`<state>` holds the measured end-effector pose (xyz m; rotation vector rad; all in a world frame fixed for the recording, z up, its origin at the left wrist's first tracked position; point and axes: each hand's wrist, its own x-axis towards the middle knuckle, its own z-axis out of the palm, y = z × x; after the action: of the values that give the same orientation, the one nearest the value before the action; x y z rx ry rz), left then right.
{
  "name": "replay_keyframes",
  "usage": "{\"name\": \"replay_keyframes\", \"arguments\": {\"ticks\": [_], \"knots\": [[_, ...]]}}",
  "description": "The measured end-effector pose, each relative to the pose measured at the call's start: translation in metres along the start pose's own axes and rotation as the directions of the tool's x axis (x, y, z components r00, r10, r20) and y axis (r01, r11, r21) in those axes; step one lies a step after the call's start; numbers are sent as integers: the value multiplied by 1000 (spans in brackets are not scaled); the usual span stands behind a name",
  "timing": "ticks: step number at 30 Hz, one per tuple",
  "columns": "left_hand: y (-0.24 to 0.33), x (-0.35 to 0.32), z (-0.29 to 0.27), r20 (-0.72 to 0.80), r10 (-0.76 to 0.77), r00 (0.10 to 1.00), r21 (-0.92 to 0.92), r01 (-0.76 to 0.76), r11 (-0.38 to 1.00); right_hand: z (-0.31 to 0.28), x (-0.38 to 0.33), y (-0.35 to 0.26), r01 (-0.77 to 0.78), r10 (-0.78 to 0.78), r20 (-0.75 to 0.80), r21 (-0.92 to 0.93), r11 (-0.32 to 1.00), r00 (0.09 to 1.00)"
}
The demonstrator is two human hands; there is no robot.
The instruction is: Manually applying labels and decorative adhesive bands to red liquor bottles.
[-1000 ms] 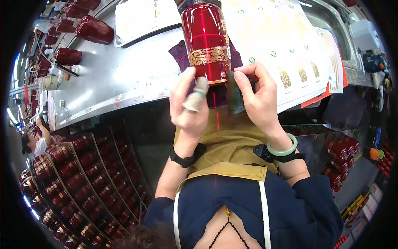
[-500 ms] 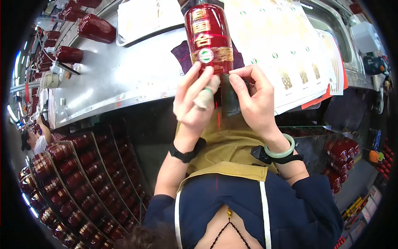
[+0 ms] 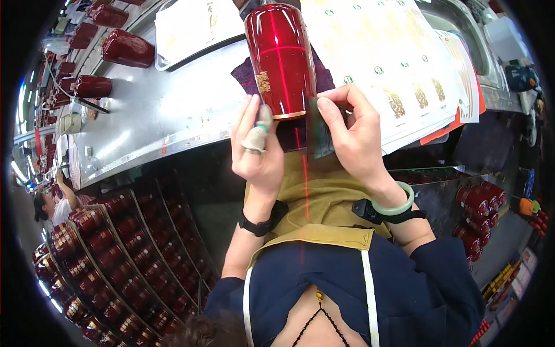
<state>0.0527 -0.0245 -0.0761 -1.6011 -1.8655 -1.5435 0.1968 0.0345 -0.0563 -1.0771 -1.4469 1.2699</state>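
A smooth grey metal desk point(image 3: 196, 98) is stretching across the upper view, reflecting bright glare. Glossy white printed paper sheets point(image 3: 370, 46) are overlapping on its right side. A deep red, glassy, cylindrical bottle point(image 3: 279, 66) is lying at the near edge, its gold-rimmed base facing the person, thin red light lines crossing it. A rumpled dark purple cloth point(image 3: 244, 75) is spreading underneath. Both hands are flanking the base, apart from each other: the left hand point(image 3: 257, 156) is loosely extending blurred fingers; the right hand point(image 3: 355, 124) is bringing thumb and forefinger close together, though whether they are pinching anything cannot be told. A knitted pale-grey finger cover point(image 3: 255, 140) is wrapping a left-hand digit.
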Motion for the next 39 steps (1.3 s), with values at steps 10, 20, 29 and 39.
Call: {"name": "replay_keyframes", "arguments": {"ticks": [10,20,29,39], "knots": [[-9,-8,3,16,-11,1000,-179,14,984,-11,12,-10,27,-31,-14,-218,976,999],[-14,-14,0,10,-4,1000,-168,6,986,-10,11,-18,-55,35,-96,-212,976,995],[-20,3,-12,101,-73,992,-284,99,954,-7,10,-10,55,-57,-28,-71,996,998],[-141,111,-12,78,-230,970,86,223,971,-41,41,-6,-49,41,-52,-159,986,998]]}}
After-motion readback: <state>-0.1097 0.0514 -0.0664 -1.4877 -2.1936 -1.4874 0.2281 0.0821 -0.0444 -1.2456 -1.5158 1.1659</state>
